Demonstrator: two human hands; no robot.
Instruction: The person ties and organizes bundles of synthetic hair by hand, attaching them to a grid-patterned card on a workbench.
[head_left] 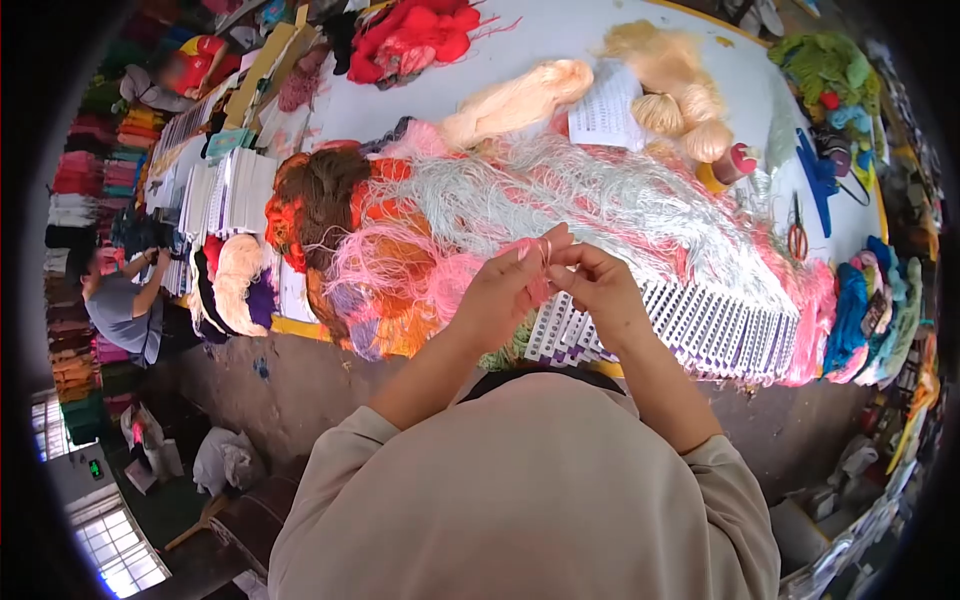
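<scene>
Pink thread (545,250), a thin strand or two, is pinched between the fingertips of both hands, which meet just above the near edge of the table (700,60). The left hand (505,290) closes thumb and forefinger on one end; the right hand (600,290) presses its fingers together on the other, knuckles touching the left.

Just under the grip lies a row of white and purple cards (700,325), side by side along the table edge and running off to the right. Beyond the grip spreads a big tangle of pale green and pink yarn (600,200), with orange and brown yarn (320,200) to its left. Farther out lie peach skeins (520,95), a printed paper sheet (605,110), red-handled scissors (797,235) to the right and a red yarn heap (415,35) at the far side.

By my reading, the work is well short of finished: the loose tangle is large, and whether the cards already carry thread cannot be told. Far left, another person (125,300) stands by shelves of coloured yarn.
</scene>
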